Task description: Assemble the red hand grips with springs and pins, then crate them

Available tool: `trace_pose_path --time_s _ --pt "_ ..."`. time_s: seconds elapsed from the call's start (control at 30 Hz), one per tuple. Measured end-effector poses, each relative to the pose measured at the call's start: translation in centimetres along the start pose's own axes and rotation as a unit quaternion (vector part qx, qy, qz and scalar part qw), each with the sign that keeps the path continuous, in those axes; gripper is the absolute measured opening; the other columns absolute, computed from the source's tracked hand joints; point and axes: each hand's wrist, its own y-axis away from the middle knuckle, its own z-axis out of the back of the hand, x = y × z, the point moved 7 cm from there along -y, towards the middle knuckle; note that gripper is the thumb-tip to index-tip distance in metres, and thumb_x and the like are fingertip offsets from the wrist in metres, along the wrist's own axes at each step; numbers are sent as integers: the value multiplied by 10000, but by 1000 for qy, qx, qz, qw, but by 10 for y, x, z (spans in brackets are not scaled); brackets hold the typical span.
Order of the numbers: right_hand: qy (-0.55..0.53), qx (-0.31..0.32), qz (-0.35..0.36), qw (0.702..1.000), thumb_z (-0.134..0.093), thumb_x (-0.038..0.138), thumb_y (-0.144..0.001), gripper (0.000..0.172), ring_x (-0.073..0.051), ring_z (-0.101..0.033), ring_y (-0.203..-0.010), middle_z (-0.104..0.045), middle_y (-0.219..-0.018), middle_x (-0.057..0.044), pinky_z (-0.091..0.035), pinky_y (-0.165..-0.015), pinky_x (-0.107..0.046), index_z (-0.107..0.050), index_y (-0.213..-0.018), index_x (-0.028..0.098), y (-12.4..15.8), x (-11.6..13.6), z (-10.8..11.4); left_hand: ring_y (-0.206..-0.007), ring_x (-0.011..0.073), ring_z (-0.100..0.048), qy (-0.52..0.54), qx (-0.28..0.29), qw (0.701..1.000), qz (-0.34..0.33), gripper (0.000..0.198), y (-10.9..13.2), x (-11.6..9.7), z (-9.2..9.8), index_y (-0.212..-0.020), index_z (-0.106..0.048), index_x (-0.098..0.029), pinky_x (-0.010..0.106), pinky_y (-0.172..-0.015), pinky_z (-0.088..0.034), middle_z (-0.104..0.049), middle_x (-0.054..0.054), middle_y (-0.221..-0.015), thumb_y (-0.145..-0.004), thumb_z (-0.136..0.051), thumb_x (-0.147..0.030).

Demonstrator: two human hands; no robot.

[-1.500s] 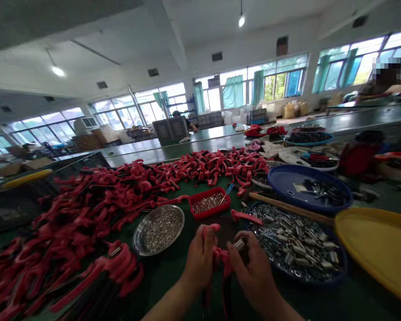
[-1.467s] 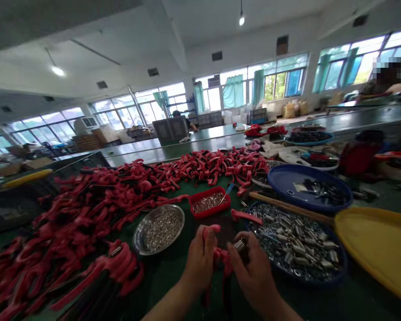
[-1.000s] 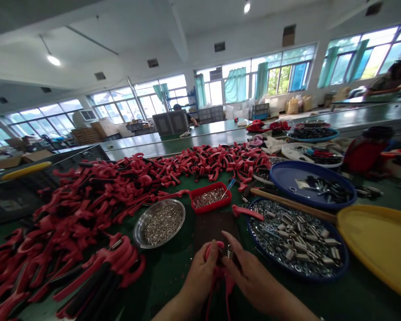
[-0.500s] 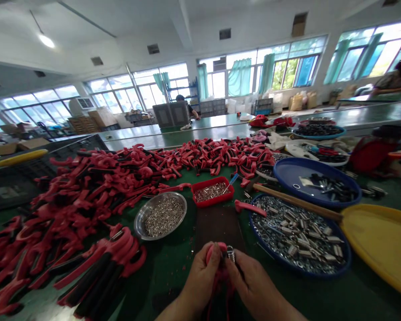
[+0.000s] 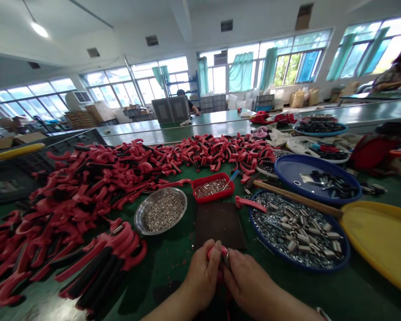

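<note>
Newly drawn together near the front of a dark mat (image 5: 218, 223) on the green desk (image 5: 170, 256), the left hand (image 5: 202, 272) grips a pink handle (image 5: 223, 250), the right hand (image 5: 246, 275) pinches a metal spring (image 5: 226, 258) — the parts, apart moments ago, now apparently meeting, though any contact is hidden.

"What colours are the handles (image 5: 147, 167)?"
"Pinkish red and black. The piece (image 5: 223, 251) between the fingers (image 5: 215, 255) shows the same pinkish red."
"And around it?"
"A red tray (image 5: 217, 197), a silver bowl (image 5: 141, 219), two dark blue trays (image 5: 286, 173), a yellow tray (image 5: 377, 240)."
"The springs (image 5: 302, 237)?"
"Silver."
"Tabletop (image 5: 169, 252)?"
"Green; the mat (image 5: 218, 226) is dark brown, the stick (image 5: 297, 196) light brown."
"Curtains (image 5: 241, 73)?"
"Teal, and plain."
</note>
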Motion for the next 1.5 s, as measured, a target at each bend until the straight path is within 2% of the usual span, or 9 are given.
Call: trace_pose_path --time_s 0.13,0.3,0.47,0.63,0.77,0.93,1.13,1.33,1.5 --pt "-230 -65 22 971 -344 316 -885 308 -200 -572 -857 -628 -909 -92 -437 -806 -328 -578 -972 136 -20 -12 3 -680 154 -524 -100 24 995 -5 483 -22 -9 12 -804 -516 -181 252 -643 -382 -552 21 -720 -876 -184 -524" --pt "-522 -112 -149 832 -417 489 -851 433 -194 -556 -983 -619 -1022 -67 -439 -837 -308 -524 -1087 142 -38 -52 -7 -1144 311 -423 -306 44 950 -53 789 -38 -27 27 -1268 -401 -164 413 -955 -277 -472 145 -1271 -691 -405 -700" --pt "-611 -120 -174 763 -526 502 -784 478 -197 -499 -1099 -559 -1170 -61 -436 -871 -296 -519 -1128 171 -38 -56 -13 -1156 352 -392 -373 -3 924 -81 1058 -38 -23 15 -1320 -340 -110 494 -1023 -140 -457 181 -1275 -477 -590 -698" --pt "-504 -27 -123 855 -481 501 -815 386 -161 -604 -808 -649 -855 -39 -472 -665 -246 -600 -911 146 -38 -52 -6 -1068 348 -452 -375 -3 922 -100 1049 -47 -11 11 -1279 -396 -109 472 -956 -270 -515 185 -1191 -415 -647 -649" --pt "-78 39 -88 992 -365 469 -873 457 -139 -566 -528 -604 -583 -30 -397 -474 -231 -604 -643 153 -56 -58 40 -1037 360 -465 -387 18 915 -113 1056 -62 -15 19 -1273 -402 -105 476 -931 -297 -528 195 -1157 -394 -663 -631" --pt "269 -68 -57 959 -405 261 -887 247 -226 -584 -897 -641 -917 -100 -417 -746 -324 -636 -877 173 -131 -56 110 -984 367 -492 -407 79 902 -121 1051 -86 -14 14 -1241 -450 -114 495 -897 -326 -550 192 -1111 -375 -656 -673" --pt "306 47 -44 950 -524 307 -857 226 -176 -558 -917 -569 -1055 -55 -464 -791 -380 -560 -1032 168 -224 -67 84 -1064 358 -448 -386 136 896 -171 979 -94 -12 12 -1208 -504 -154 475 -918 -344 -495 159 -1206 -410 -623 -709" --pt "279 41 -19 959 -513 312 -864 226 -182 -548 -939 -555 -1081 -59 -458 -805 -382 -559 -1036 172 -232 -76 77 -964 233 -564 -459 22 885 -70 379 -153 -23 62 -1054 -607 -221 332 -806 -422 -626 86 -1032 -853 -363 -429" --pt "218 -17 -1 976 -520 323 -856 196 -162 -566 -878 -599 -972 -39 -458 -783 -364 -589 -932 156 -217 -79 91 -899 274 -601 -495 45 867 -17 202 -209 -11 61 -876 -686 -201 336 -729 -443 -670 114 -935 -725 -581 -283"
